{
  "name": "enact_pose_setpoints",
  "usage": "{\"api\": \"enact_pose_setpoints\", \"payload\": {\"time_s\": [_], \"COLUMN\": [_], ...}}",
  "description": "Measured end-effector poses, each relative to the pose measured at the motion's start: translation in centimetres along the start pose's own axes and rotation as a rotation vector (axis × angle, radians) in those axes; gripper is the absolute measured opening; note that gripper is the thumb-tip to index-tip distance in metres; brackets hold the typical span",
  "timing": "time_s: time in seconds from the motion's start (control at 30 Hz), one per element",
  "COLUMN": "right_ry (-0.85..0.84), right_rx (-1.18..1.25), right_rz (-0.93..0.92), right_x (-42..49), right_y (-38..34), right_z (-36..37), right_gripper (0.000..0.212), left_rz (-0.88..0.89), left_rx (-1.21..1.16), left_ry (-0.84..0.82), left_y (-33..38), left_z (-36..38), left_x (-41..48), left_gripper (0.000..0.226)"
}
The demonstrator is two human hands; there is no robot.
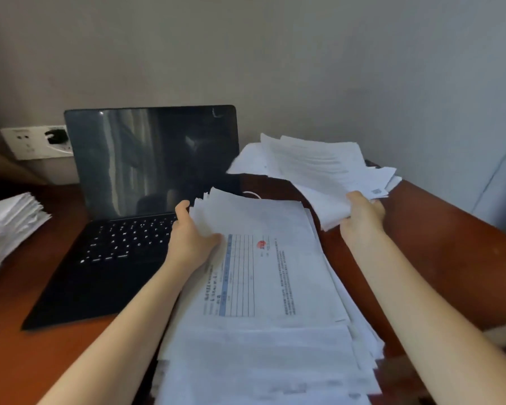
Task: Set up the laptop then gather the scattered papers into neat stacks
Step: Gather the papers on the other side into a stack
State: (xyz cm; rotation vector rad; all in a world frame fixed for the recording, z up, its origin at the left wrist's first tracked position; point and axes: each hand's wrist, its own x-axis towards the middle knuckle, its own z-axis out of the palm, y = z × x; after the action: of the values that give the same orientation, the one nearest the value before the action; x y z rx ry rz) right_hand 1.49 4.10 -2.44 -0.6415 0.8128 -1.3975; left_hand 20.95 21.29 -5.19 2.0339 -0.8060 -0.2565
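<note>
The laptop (146,200) stands open on the counter (435,258) at about ten o'clock from the middle of the view, its screen dark and its keys lit, so the set-up step looks done, apart perhaps from waking the screen. The work in hand seems to be the gathering of papers. A large loose pile (275,287) runs from the centre down to six o'clock, its sheets fanned and out of line, and its left edge overlaps the laptop's right side. The left hand (190,238) grips that left edge near the top corner, thumb laid across the top sheet and fingers hidden below it. At one o'clock the right hand (362,211) holds a second bundle (319,168), fingers curled round its near edge; its sheets splay toward the wall, and whether it rests on the counter or is lifted cannot be told. A squarer stack (9,220) lies at nine o'clock, well apart from the pile. An outlet (32,141) with a dark plug (56,136) sits on the wall at ten o'clock. The next move probably calls for bringing the bundle onto the pile or beside it, then squaring the edges with both hands, keeping the grip firm so that loose sheets do not slide off.
</note>
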Motion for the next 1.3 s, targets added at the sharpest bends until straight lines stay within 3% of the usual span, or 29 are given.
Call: {"api": "enact_pose_setpoints", "payload": {"time_s": [0.07,0.17,0.2,0.33,0.4,0.5,0.6,0.7,0.77,0.83,0.9,0.97,1.07,1.3], "right_ry": [-0.038,-0.146,-0.186,-0.362,-0.488,-0.558,-0.383,-0.142,-0.124,-0.19,-0.33,-0.402,-0.349,-0.237], "right_rx": [-0.011,-0.037,-0.068,-0.254,-0.381,-0.476,-0.479,-0.895,-1.334,-1.573,-1.544,-1.431,-1.271,-1.18], "right_rz": [0.039,0.101,0.11,0.16,0.208,0.248,0.073,-0.199,-0.342,-0.428,-0.361,-0.238,-0.098,-0.217], "right_x": [-2.2,-5.2,-6.1,-9.3,-10.5,-11.5,-11.3,-10.8,-11.0,-11.5,-11.9,-11.5,-10.1,-8.2], "right_y": [0.2,0.5,0.6,0.6,0.3,0.3,1.1,1.3,1.3,1.1,0.6,0.0,-0.1,-0.3], "right_z": [-1.6,-3.7,-4.3,-6.3,-7.1,-8.1,-9.0,-9.5,-9.5,-9.0,-8.2,-7.4,-6.4,-6.2], "right_gripper": [0.046,0.048,0.047,0.042,0.04,0.038,0.061,0.094,0.077,0.045,0.023,0.023,0.024,0.016], "left_rz": [0.016,0.008,-0.004,-0.122,-0.17,-0.104,-0.043,0.006,0.029,0.051,0.099,0.147,0.19,0.225], "left_rx": [0.005,0.0,-0.051,-0.3,-0.367,-0.259,-0.089,-0.03,-0.038,-0.044,-0.03,-0.005,0.001,-0.056], "left_ry": [-0.033,-0.093,-0.099,-0.104,-0.113,-0.123,-0.11,-0.089,-0.085,-0.084,-0.074,-0.055,-0.028,-0.008], "left_y": [-0.3,-0.3,-0.3,0.5,0.7,0.4,0.3,0.2,-0.1,-0.3,-0.8,-1.4,-2.4,-2.9], "left_z": [-0.5,-1.0,-1.2,-1.7,-1.9,-1.6,-1.3,-1.2,-1.3,-1.5,-1.4,-1.2,-0.5,-0.6], "left_x": [-1.0,-1.9,-2.3,-4.1,-4.6,-4.9,-5.4,-6.1,-6.2,-6.3,-6.1,-6.0,-5.7,-5.8], "left_gripper": [0.073,0.019,0.013,0.049,0.044,0.022,0.012,0.022,0.017,0.027,0.025,0.019,0.019,0.013]}}
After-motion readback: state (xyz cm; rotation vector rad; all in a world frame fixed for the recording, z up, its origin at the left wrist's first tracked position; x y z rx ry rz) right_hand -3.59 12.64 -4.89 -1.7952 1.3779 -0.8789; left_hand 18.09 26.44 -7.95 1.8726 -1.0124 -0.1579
